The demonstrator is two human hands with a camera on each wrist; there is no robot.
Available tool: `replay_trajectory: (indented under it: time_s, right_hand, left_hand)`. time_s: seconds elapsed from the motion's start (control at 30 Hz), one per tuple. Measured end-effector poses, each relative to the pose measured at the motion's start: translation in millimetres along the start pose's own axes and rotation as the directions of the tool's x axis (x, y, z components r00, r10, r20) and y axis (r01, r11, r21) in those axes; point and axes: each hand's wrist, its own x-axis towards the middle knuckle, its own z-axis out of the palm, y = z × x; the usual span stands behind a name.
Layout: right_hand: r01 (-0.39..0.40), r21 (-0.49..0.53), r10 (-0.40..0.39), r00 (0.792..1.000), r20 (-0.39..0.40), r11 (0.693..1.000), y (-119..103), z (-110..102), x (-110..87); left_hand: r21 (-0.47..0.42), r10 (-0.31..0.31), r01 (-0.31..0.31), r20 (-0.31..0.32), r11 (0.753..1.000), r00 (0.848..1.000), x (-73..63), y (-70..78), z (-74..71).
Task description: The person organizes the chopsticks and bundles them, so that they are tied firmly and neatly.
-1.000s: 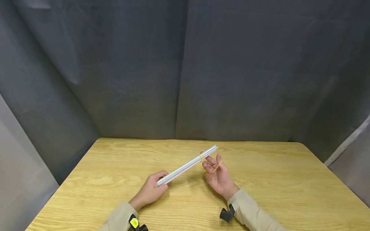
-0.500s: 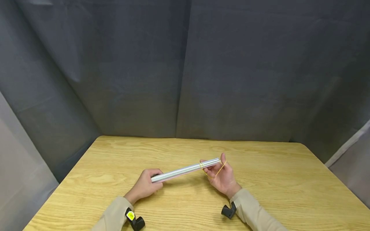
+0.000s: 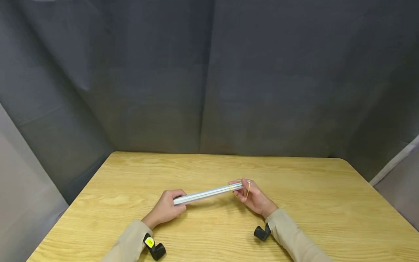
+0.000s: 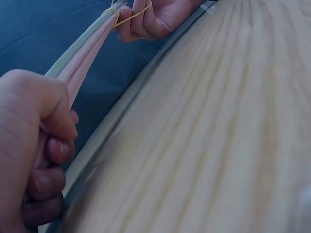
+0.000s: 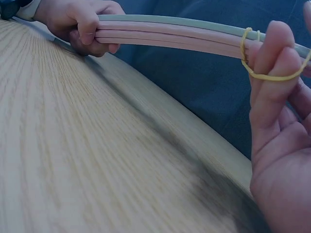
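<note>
A bundle of long, thin, straw-like sticks [image 3: 206,194], pale green and pink, slants up to the right above the table. My left hand [image 3: 164,208] grips its lower left end, fingers curled round it in the left wrist view. A yellow rubber band [image 5: 274,77] loops round the bundle near the other end and stretches over the fingers of my right hand [image 3: 256,201]. That hand's thumb lies over the bundle's right end, with bent fingers beneath and behind. In the right wrist view the band crosses two fingers [image 5: 274,97] close beside the sticks.
The wooden table [image 3: 203,236] spreads under both hands, its far edge against a dark grey curtain [image 3: 209,80]. Each sleeved wrist carries a black camera [image 3: 262,233].
The bundle's right end has dropped, so it lies flatter than before. My right thumb, upright earlier, has folded down over that end. The left hand has kept its grip, shifting slightly left.
</note>
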Motion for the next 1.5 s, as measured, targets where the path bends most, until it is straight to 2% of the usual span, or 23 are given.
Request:
replay_trajectory:
  time_s: [0.13, 0.23, 0.33, 0.47, 0.63, 1.07, 1.33, 1.5]
  right_hand:
    - [-0.012, -0.066, 0.011, 1.0, -0.012, 0.998, -1.0, -1.4, -0.3]
    - [-0.045, -0.078, 0.042, 0.998, -0.038, 0.996, 0.4, -1.4, 0.3]
    - [-0.066, -0.101, 0.059, 0.996, -0.068, 0.993, 1.9, -1.4, 0.3]
    - [-0.087, -0.145, 0.074, 0.993, -0.093, 0.986, 2.8, -3.3, -0.9]
    - [-0.114, -0.126, 0.102, 0.99, -0.094, 0.985, 2.7, -5.7, -3.1]
    - [-0.12, -0.137, 0.109, 0.991, -0.084, 0.983, 2.9, -5.9, -4.8]
    - [-0.088, -0.174, 0.076, 0.994, -0.075, 0.981, 2.7, -4.1, -3.8]
    - [-0.094, -0.177, 0.08, 0.993, -0.087, 0.98, 3.9, -4.7, -3.1]
  left_hand:
    - [-0.015, 0.009, -0.009, 0.013, 1.0, 1.0, -2.4, 17.3, -2.7]
    - [-0.011, 0.005, -0.005, 0.013, 1.0, 1.0, -4.7, 22.9, -4.7]
    - [0.005, -0.01, 0.01, 0.011, 1.0, 1.0, -4.6, 18.8, -3.6]
    - [0.027, -0.03, 0.03, 0.007, 0.999, 1.0, -1.9, 3.3, 0.4]
    - [0.012, -0.037, 0.037, 0.019, 0.999, 0.999, 0.1, -7.1, 1.1]
    - [-0.009, -0.037, 0.038, 0.035, 0.999, 0.999, -0.1, -5.1, 1.6]
    - [0.002, -0.053, 0.053, 0.036, 0.999, 0.998, 0.6, -4.2, 0.9]
    - [0.002, -0.06, 0.06, 0.04, 0.998, 0.997, -0.3, -4.8, 0.1]
